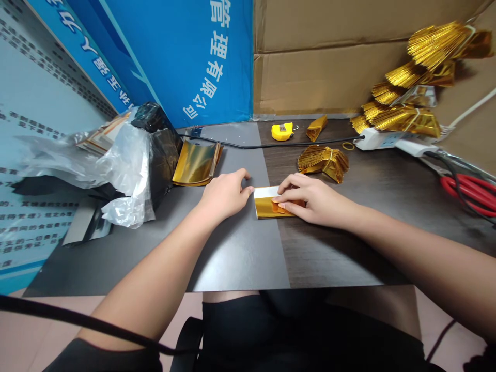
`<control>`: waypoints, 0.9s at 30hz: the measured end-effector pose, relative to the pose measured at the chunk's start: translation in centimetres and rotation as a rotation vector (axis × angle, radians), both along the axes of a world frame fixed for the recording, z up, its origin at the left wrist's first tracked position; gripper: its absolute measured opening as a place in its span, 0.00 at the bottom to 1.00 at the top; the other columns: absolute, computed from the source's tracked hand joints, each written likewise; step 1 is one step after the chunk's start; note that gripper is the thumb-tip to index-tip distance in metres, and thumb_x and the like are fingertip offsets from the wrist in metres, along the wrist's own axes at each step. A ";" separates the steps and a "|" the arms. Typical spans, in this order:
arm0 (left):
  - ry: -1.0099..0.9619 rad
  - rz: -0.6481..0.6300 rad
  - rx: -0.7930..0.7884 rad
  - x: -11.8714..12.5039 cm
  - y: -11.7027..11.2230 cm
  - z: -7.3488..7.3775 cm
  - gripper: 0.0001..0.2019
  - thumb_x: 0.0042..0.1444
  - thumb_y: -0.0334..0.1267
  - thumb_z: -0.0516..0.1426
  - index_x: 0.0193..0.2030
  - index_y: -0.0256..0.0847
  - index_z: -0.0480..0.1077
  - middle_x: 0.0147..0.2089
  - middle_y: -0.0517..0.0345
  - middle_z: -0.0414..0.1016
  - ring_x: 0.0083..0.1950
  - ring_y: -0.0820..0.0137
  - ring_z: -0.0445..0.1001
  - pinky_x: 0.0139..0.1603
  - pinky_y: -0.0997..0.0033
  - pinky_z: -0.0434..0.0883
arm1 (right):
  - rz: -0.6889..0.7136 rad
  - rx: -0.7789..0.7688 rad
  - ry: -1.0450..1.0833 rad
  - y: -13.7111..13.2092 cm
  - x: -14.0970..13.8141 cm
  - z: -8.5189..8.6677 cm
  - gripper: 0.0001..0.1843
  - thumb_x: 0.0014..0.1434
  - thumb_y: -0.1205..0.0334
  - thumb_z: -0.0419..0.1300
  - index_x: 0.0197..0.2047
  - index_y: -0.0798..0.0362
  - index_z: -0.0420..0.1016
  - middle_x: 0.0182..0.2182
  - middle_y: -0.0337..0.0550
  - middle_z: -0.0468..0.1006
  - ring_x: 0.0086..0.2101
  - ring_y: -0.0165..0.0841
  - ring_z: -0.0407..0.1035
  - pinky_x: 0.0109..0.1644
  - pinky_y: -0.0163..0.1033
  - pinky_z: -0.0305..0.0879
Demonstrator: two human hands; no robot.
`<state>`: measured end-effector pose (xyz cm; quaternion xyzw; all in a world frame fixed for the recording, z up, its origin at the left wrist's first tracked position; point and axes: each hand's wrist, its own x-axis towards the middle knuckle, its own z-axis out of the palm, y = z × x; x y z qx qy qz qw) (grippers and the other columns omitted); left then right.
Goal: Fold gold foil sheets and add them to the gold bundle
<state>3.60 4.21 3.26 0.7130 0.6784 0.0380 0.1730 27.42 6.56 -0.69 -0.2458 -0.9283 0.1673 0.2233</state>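
Gold foil sheet (273, 204) lies flat on the desk (240, 258), right where its grey panel meets the dark wood-grain one. Its far strip shows white, and a folded orange-gold flap sits under the right hand (313, 199). That hand is half closed, its fingers pressed down on the flap, holding the sheet in place. The left hand (227, 195) is loosely curled and holds nothing, resting on the grey panel with its fingertips just beside the sheet's left edge.

Beyond the hands, a flat stack of gold foil (197, 163) sits near a crumpled clear plastic bag (127, 178) and a black bag (165, 155). A banded bundle of gold strips (323, 163) lies ahead of the right hand. Farther back are a yellow tape measure (282, 131), one folded gold piece (316, 128), a rubber band (347, 146) and a white power strip (377, 139). More gold bundles (406, 116) lean against a cardboard sheet (310, 62), and a red cable (468, 194) lies at the desk's right side.
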 end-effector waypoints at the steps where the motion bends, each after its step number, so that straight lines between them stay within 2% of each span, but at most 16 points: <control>1: -0.002 0.000 0.000 0.0 0.0 0.0 0.17 0.62 0.48 0.53 0.56 0.51 0.70 0.41 0.59 0.83 0.45 0.66 0.79 0.53 0.63 0.75 | 0.000 -0.001 -0.002 0.0 0.0 0.0 0.13 0.68 0.60 0.57 0.43 0.53 0.84 0.43 0.51 0.78 0.42 0.39 0.72 0.48 0.47 0.71; 5: -0.007 -0.010 0.006 0.1 0.0 -0.1 0.17 0.62 0.48 0.52 0.56 0.51 0.70 0.42 0.58 0.82 0.44 0.66 0.78 0.52 0.63 0.75 | 0.000 -0.011 -0.010 0.0 0.0 0.1 0.13 0.67 0.61 0.57 0.43 0.53 0.84 0.43 0.52 0.77 0.43 0.40 0.72 0.49 0.48 0.71; 9: -0.030 -0.094 0.053 0.3 -0.1 -0.4 0.17 0.62 0.46 0.52 0.56 0.49 0.70 0.45 0.57 0.79 0.48 0.66 0.77 0.54 0.63 0.75 | 0.007 0.001 -0.015 0.0 0.0 0.0 0.13 0.68 0.61 0.57 0.43 0.54 0.84 0.43 0.52 0.77 0.43 0.40 0.71 0.50 0.48 0.71; 14: -0.063 -0.188 0.080 0.7 -0.2 -0.9 0.19 0.63 0.47 0.51 0.57 0.48 0.70 0.48 0.55 0.75 0.53 0.63 0.74 0.60 0.56 0.74 | 0.003 0.004 -0.020 0.1 0.0 -0.1 0.12 0.67 0.61 0.57 0.41 0.53 0.83 0.43 0.51 0.76 0.44 0.40 0.71 0.51 0.48 0.71; 23: -0.048 -0.182 0.043 0.7 -0.2 -1.2 0.19 0.63 0.48 0.51 0.60 0.56 0.66 0.53 0.54 0.69 0.56 0.62 0.69 0.64 0.48 0.72 | 0.016 -0.009 -0.018 0.1 -0.1 0.2 0.12 0.67 0.62 0.58 0.41 0.53 0.84 0.42 0.51 0.77 0.43 0.40 0.72 0.50 0.49 0.71; 27: -0.102 -0.357 0.105 0.7 -0.2 -1.2 0.18 0.65 0.41 0.48 0.57 0.54 0.70 0.56 0.54 0.67 0.58 0.65 0.66 0.67 0.53 0.70 | 0.057 -0.004 -0.010 0.6 0.0 0.0 0.11 0.67 0.62 0.59 0.42 0.52 0.84 0.43 0.51 0.77 0.45 0.41 0.72 0.51 0.49 0.71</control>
